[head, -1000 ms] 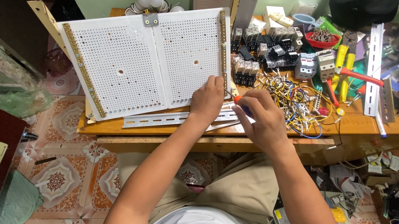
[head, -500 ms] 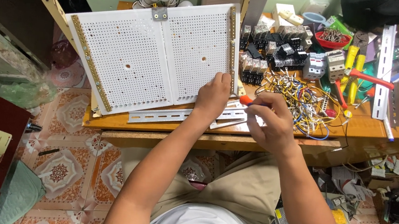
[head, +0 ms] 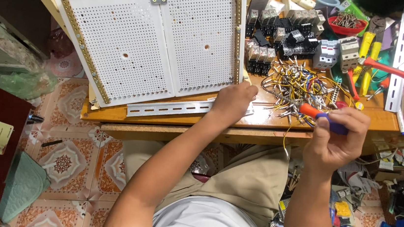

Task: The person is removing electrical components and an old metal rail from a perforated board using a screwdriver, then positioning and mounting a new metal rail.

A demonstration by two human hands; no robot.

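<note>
Right hand (head: 337,136) closed around a screwdriver (head: 321,118) with orange and blue handle, raised near the table (head: 260,121) edge beside the wire pile (head: 296,85). Left hand (head: 232,101) resting curled, fingers down, on the metal rail (head: 168,108) below the white perforated panel (head: 155,40); whether it grips anything cannot be told.

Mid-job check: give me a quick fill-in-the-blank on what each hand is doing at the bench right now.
1. The right hand grips a screwdriver with an orange and ____ handle.
2. The left hand rests at the lower edge of the white ____ panel.
3. A grey metal rail lies along the ____ edge of the table, below the panel.

Missing words: blue; perforated; front
</note>
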